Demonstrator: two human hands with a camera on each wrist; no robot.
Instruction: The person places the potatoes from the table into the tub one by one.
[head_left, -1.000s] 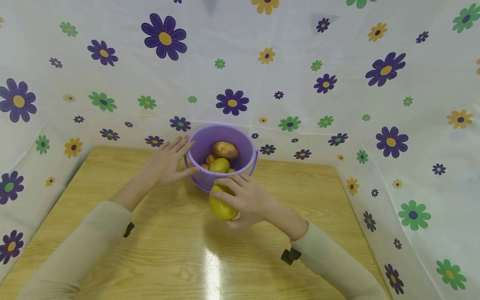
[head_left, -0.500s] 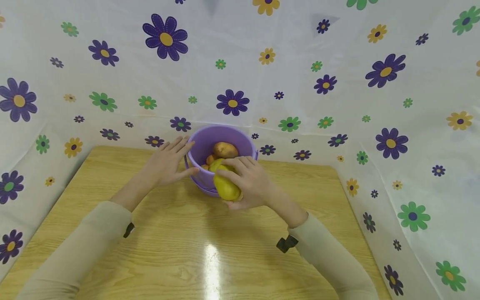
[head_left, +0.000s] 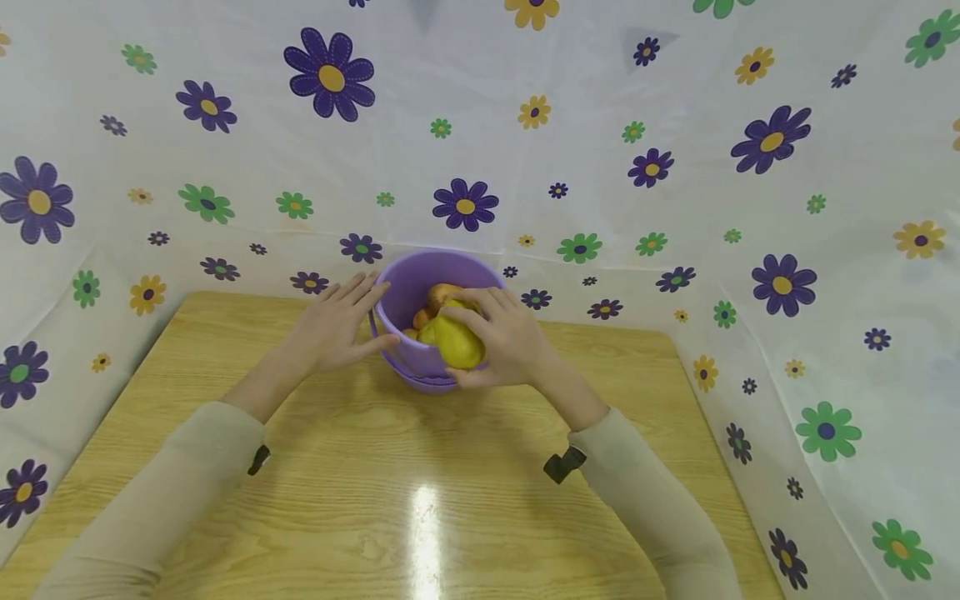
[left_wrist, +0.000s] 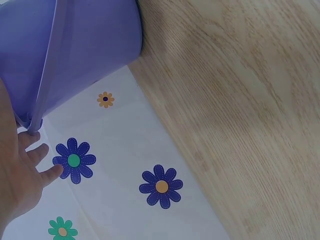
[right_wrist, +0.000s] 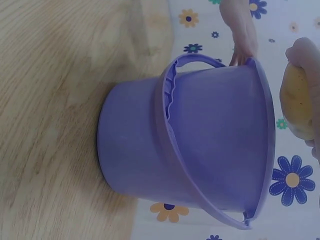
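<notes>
My right hand (head_left: 510,337) grips a smooth yellow fruit (head_left: 459,337), mango-like in shape, at the near right rim of a purple bucket (head_left: 408,287). In the right wrist view, the fruit (right_wrist: 296,100) is held just outside the bucket's mouth. My left hand (head_left: 333,325) rests against the left rim with fingers straight. Its fingertips touch the bucket near the handle joint in the left wrist view. Inside the bucket lie a brownish potato-like piece (head_left: 441,294), a small orange-brown piece (head_left: 421,319) and a yellow-green fruit (head_left: 427,334), partly hidden by my right hand.
The bucket stands upright on a light wooden table (head_left: 337,500), near its back edge. Its handle (right_wrist: 167,120) hangs down on the near side. A white flower-printed sheet (head_left: 600,83) rises behind and along both sides.
My right hand has carried the yellow fruit up and away from me, from in front of the bucket to its rim. My left hand has stayed in place.
</notes>
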